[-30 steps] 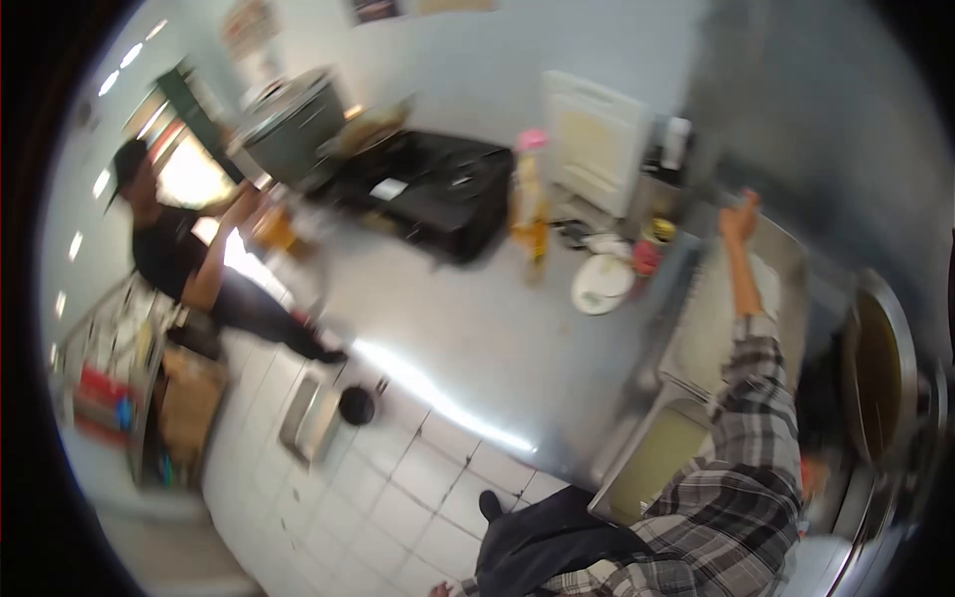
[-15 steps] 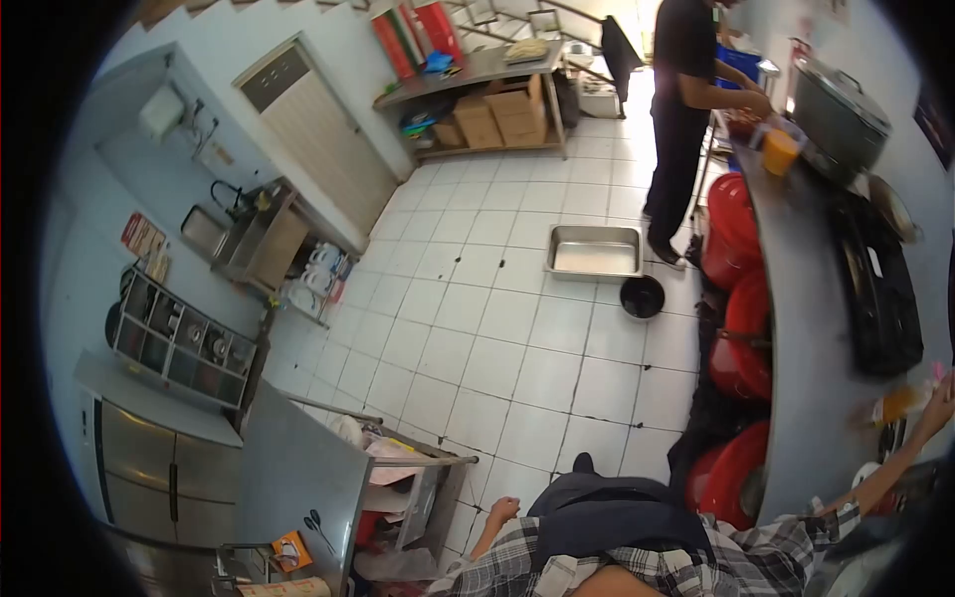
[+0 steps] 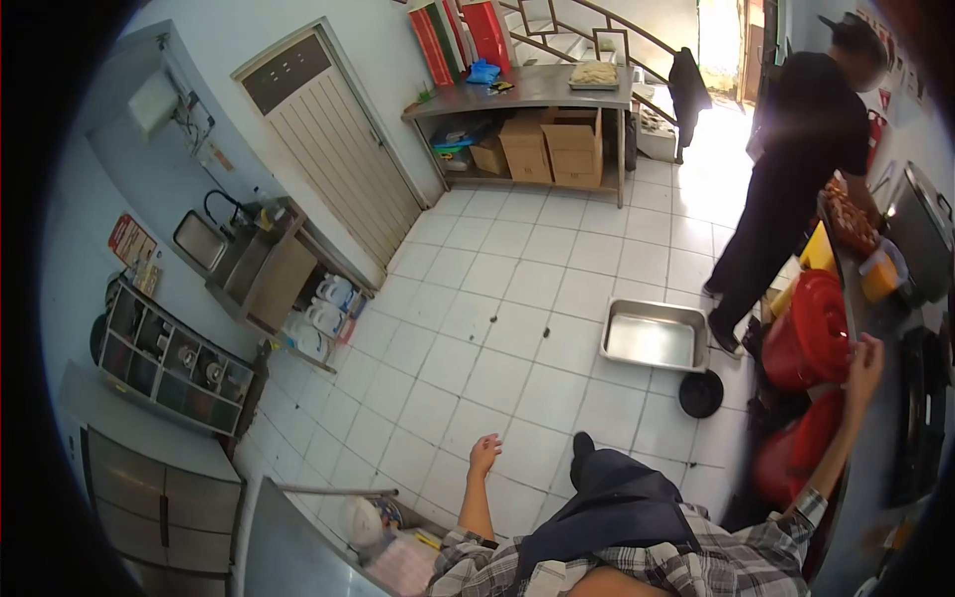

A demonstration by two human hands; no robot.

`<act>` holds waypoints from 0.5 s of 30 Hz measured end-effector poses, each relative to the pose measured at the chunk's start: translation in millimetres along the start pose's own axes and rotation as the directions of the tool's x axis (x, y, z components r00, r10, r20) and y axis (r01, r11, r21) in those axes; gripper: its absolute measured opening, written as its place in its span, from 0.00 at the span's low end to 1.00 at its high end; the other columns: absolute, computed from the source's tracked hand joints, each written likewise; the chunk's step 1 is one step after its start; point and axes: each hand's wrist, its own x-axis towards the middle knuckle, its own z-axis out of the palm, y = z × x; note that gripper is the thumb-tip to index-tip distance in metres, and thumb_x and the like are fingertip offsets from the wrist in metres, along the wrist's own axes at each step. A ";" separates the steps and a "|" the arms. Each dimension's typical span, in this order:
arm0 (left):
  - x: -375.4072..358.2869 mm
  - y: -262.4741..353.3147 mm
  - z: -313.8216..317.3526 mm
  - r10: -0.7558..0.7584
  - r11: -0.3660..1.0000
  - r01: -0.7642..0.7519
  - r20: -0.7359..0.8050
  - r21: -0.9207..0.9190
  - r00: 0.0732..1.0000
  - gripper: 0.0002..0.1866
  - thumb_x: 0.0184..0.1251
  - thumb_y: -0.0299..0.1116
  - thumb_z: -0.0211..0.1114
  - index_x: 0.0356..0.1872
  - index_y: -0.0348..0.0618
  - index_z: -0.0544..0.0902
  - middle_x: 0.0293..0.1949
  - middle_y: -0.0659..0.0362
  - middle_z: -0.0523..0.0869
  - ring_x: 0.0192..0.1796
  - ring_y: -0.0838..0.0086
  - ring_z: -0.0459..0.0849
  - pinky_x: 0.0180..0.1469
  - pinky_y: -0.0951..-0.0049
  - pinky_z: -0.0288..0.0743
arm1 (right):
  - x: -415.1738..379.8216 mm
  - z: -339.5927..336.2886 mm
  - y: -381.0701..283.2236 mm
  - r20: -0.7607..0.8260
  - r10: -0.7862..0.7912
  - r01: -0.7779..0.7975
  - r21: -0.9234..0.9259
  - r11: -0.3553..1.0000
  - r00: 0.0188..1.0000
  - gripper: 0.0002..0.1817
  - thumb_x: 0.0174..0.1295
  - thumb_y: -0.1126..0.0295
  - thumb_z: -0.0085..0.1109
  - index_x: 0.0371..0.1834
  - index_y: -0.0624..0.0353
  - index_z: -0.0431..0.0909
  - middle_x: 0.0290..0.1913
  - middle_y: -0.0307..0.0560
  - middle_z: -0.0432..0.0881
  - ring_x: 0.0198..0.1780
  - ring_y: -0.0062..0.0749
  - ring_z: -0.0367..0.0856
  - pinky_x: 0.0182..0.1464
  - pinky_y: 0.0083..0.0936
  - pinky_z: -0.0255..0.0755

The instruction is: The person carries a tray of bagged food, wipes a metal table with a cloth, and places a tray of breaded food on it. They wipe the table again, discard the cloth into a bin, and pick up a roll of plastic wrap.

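Observation:
My left hand [image 3: 485, 455] hangs over the tiled floor with loosely bent fingers and nothing in it. Stretched forward on the right, my right hand [image 3: 865, 366] has its fingers apart and also holds nothing I can see. It is near the edge of the metal counter [image 3: 875, 438], beside a lidded red bucket [image 3: 808, 333]. A second red bucket [image 3: 796, 463] stands below my right forearm. Farther along the counter are an orange container [image 3: 879, 277] and a large grey pot [image 3: 920, 234].
A steel pan [image 3: 655, 335] and a black bowl [image 3: 700, 395] lie on the floor ahead. A person in dark clothes [image 3: 796, 149] leans over the counter, by a tray of reddish food [image 3: 848, 221]. A metal table [image 3: 537, 88] stands at the back, a sink [image 3: 261, 231] on the left.
My view has shifted forward. My right hand has moved from a pink item and an orange bottle on the counter to beside the red bucket. The other person now leans lower over the counter.

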 end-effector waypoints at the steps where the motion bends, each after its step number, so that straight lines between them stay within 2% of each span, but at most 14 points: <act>1: 15.5 16.0 -17.3 -0.108 0.980 0.078 -0.164 -0.181 0.981 0.21 0.68 0.49 0.51 0.52 0.45 0.75 0.43 0.56 0.84 0.38 0.70 0.83 0.34 0.73 0.72 | 1.7 57.4 1.0 0.040 0.037 -0.040 0.066 0.997 0.999 0.10 0.67 0.71 0.46 0.46 0.63 0.73 0.38 0.44 0.79 0.41 0.25 0.79 0.41 0.21 0.73; 2: 25.9 18.1 -26.9 -0.209 0.933 0.108 -0.270 -0.344 0.940 0.20 0.68 0.47 0.50 0.52 0.45 0.75 0.44 0.56 0.83 0.38 0.70 0.83 0.33 0.75 0.71 | 4.7 117.8 4.7 0.081 -0.033 0.031 0.032 0.999 0.996 0.09 0.65 0.74 0.46 0.44 0.64 0.73 0.37 0.44 0.78 0.40 0.26 0.79 0.38 0.20 0.73; 3: 28.3 6.1 -34.8 -0.326 0.856 0.115 -0.354 -0.504 0.877 0.19 0.69 0.46 0.50 0.51 0.45 0.75 0.45 0.55 0.83 0.38 0.70 0.83 0.31 0.77 0.70 | 5.1 178.3 1.7 0.195 -0.023 0.014 0.050 0.999 0.981 0.10 0.66 0.69 0.48 0.46 0.60 0.72 0.36 0.43 0.79 0.40 0.25 0.79 0.36 0.18 0.73; 4: 28.0 -12.2 -46.4 -0.374 0.835 0.174 -0.306 -0.523 0.875 0.19 0.68 0.45 0.50 0.52 0.45 0.74 0.48 0.54 0.81 0.39 0.69 0.83 0.32 0.75 0.70 | 7.5 247.5 5.1 0.347 0.087 -0.191 0.278 0.942 0.934 0.08 0.66 0.72 0.47 0.45 0.60 0.72 0.36 0.43 0.80 0.38 0.25 0.80 0.34 0.18 0.73; 5: 26.6 -40.4 -60.6 -0.413 0.845 0.293 -0.198 -0.446 0.889 0.17 0.69 0.45 0.49 0.53 0.48 0.74 0.43 0.60 0.83 0.40 0.72 0.82 0.35 0.68 0.75 | 3.0 312.0 -41.0 0.322 0.039 -0.160 0.360 0.919 0.946 0.07 0.66 0.74 0.47 0.44 0.60 0.72 0.36 0.44 0.80 0.36 0.24 0.80 0.33 0.17 0.73; 6: 23.9 -75.2 -64.5 -0.393 0.855 0.283 -0.188 -0.435 0.900 0.18 0.69 0.46 0.50 0.51 0.45 0.75 0.41 0.61 0.83 0.42 0.70 0.82 0.39 0.61 0.76 | 8.3 373.3 -67.2 0.448 -0.054 -0.116 0.342 0.933 0.892 0.07 0.66 0.74 0.46 0.44 0.60 0.73 0.38 0.45 0.80 0.37 0.24 0.80 0.33 0.18 0.74; 7: 16.8 -94.3 -72.5 -0.442 0.863 0.377 -0.141 -0.337 0.886 0.19 0.68 0.46 0.51 0.51 0.45 0.75 0.42 0.60 0.83 0.43 0.69 0.82 0.40 0.61 0.76 | 18.6 431.5 -106.8 0.585 -0.064 -0.173 0.340 0.925 0.809 0.07 0.66 0.74 0.47 0.44 0.61 0.72 0.40 0.46 0.80 0.38 0.26 0.80 0.35 0.20 0.75; 8: 9.5 -107.0 -82.9 -0.502 0.854 0.477 -0.088 -0.210 0.860 0.19 0.68 0.46 0.52 0.51 0.44 0.75 0.42 0.58 0.83 0.44 0.68 0.81 0.42 0.60 0.75 | 32.5 495.5 -132.4 0.678 -0.137 -0.139 0.336 0.931 0.723 0.07 0.65 0.73 0.48 0.44 0.62 0.73 0.39 0.45 0.81 0.38 0.26 0.81 0.36 0.20 0.75; 9: 7.2 -112.2 -93.2 -0.550 0.834 0.544 -0.055 -0.095 0.833 0.20 0.68 0.46 0.52 0.52 0.44 0.75 0.43 0.57 0.83 0.45 0.66 0.81 0.43 0.59 0.75 | 40.1 551.4 -171.2 0.658 -0.319 -0.006 0.442 0.897 0.682 0.08 0.65 0.72 0.50 0.44 0.62 0.73 0.37 0.44 0.81 0.38 0.26 0.81 0.36 0.19 0.75; 10: 11.0 -108.8 -102.3 -0.592 0.806 0.592 -0.049 -0.015 0.805 0.20 0.67 0.46 0.53 0.52 0.44 0.75 0.44 0.56 0.82 0.46 0.65 0.81 0.44 0.59 0.75 | 53.9 596.9 -215.9 0.735 -0.375 0.072 0.409 0.910 0.565 0.08 0.65 0.72 0.50 0.44 0.62 0.73 0.38 0.45 0.81 0.38 0.26 0.81 0.37 0.20 0.75; 11: 20.2 -99.1 -110.9 -0.632 0.771 0.634 -0.058 0.049 0.773 0.20 0.67 0.46 0.53 0.52 0.43 0.75 0.45 0.55 0.82 0.47 0.64 0.80 0.45 0.58 0.74 | 63.3 640.9 -261.5 0.744 -0.447 0.103 0.461 0.881 0.496 0.08 0.65 0.71 0.51 0.44 0.62 0.72 0.39 0.45 0.81 0.38 0.25 0.81 0.37 0.21 0.75; 13: 72.4 -69.3 -153.9 -0.634 0.754 0.639 -0.087 0.152 0.768 0.21 0.66 0.46 0.54 0.53 0.43 0.75 0.47 0.52 0.81 0.50 0.62 0.79 0.47 0.57 0.73 | 86.9 739.0 -315.8 0.726 -0.565 0.122 0.568 0.814 0.391 0.09 0.65 0.70 0.51 0.45 0.62 0.72 0.39 0.44 0.81 0.37 0.25 0.80 0.36 0.22 0.74; 15: 152.9 -36.9 -211.5 -0.589 0.763 0.586 -0.080 0.273 0.804 0.22 0.65 0.46 0.55 0.54 0.42 0.75 0.48 0.50 0.81 0.52 0.60 0.79 0.50 0.56 0.73 | 107.0 808.6 -374.6 0.742 -0.565 0.106 0.569 0.815 0.362 0.09 0.65 0.69 0.51 0.45 0.61 0.72 0.39 0.44 0.81 0.37 0.25 0.80 0.37 0.22 0.74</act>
